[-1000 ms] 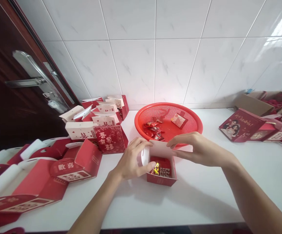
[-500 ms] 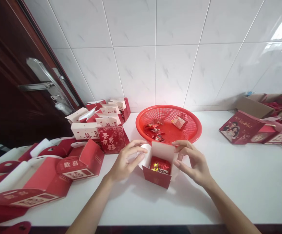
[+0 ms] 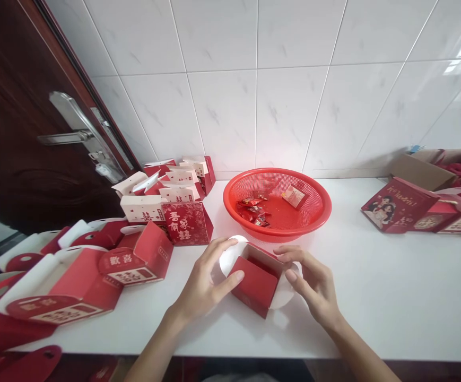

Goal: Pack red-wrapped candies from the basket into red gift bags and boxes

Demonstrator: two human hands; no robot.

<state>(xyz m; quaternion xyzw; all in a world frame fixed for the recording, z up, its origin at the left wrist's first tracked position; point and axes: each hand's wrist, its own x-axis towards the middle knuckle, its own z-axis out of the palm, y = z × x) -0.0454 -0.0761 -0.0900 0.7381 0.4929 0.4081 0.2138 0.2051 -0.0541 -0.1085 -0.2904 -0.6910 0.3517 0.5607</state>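
Note:
A small red box (image 3: pixel 254 286) with white inner flaps stands on the white table in front of me. One red flap is folded over its opening, and the packet inside is now hidden. My left hand (image 3: pixel 210 278) is at the box's left side, thumb on the red flap and fingers at the round white flap, the fingers apart. On the right side my right hand (image 3: pixel 312 281) has its fingers curved and apart at the back right edge. Behind the box sits a red mesh basket (image 3: pixel 277 231) with small red wrapped packets (image 3: pixel 254 210) and a pale-labelled packet (image 3: pixel 294 196).
Several red and white boxes (image 3: pixel 187 223) line the left of the table (image 3: pixel 393 297). At the right lie a red box with a printed couple (image 3: pixel 399 204) and an open carton (image 3: pixel 421 171). Behind are a tiled wall (image 3: pixel 222 116) and a dark door (image 3: pixel 11 132).
The near red flap has folded inward over the opening, covering the packet. My left thumb has moved onto it. Both hands have shifted slightly down, and the view has moved a little.

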